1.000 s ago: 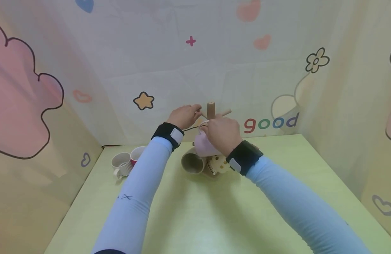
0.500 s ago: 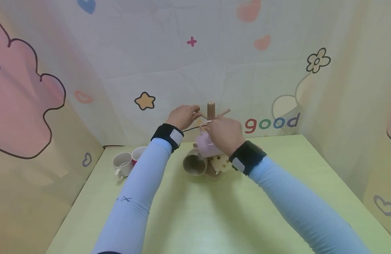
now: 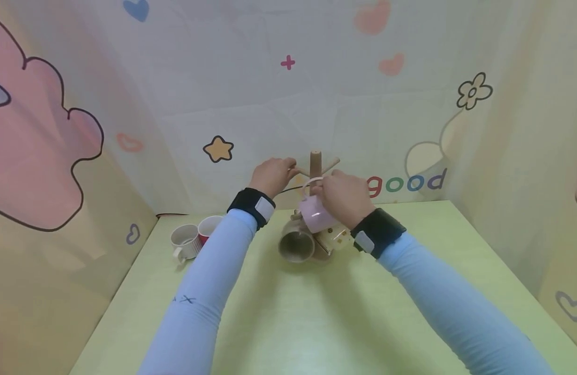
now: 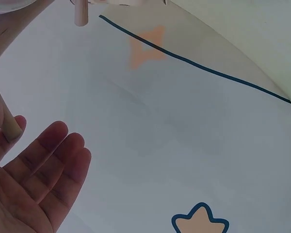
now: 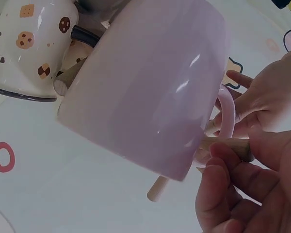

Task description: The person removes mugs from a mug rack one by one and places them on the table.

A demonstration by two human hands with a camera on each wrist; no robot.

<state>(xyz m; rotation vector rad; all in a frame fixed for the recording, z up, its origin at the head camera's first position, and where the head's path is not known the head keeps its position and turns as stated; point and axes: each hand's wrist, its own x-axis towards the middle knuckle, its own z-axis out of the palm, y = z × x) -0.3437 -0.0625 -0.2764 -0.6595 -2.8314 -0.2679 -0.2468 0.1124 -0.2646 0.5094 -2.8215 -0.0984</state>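
Note:
A wooden mug tree (image 3: pixel 315 162) stands at the back of the table. My left hand (image 3: pixel 273 176) holds the end of its left peg (image 4: pixel 8 121) between thumb and index finger, the other fingers extended. At the front, my right hand (image 3: pixel 347 197) pinches the tip of another peg (image 5: pixel 238 146). A pink mug (image 3: pixel 315 214) tilts beside that hand, its handle (image 5: pixel 227 114) looped around the pinched peg. Lower on the tree are a greyish mug (image 3: pixel 296 246), mouth facing me, and a cookie-patterned mug (image 5: pixel 25 58).
Two more mugs stand at the table's left: a ribbed white mug (image 3: pixel 186 242) and a red-and-white mug (image 3: pixel 209 226), partly behind my left sleeve. A printed curtain (image 3: pixel 250 94) hangs close behind the tree. Another bare peg (image 3: pixel 332 164) points up to the right.
My right hand and the pink mug have shifted slightly right, and more of the mug's handle shows. The lower mugs have also moved a little right. My left hand keeps its peg.

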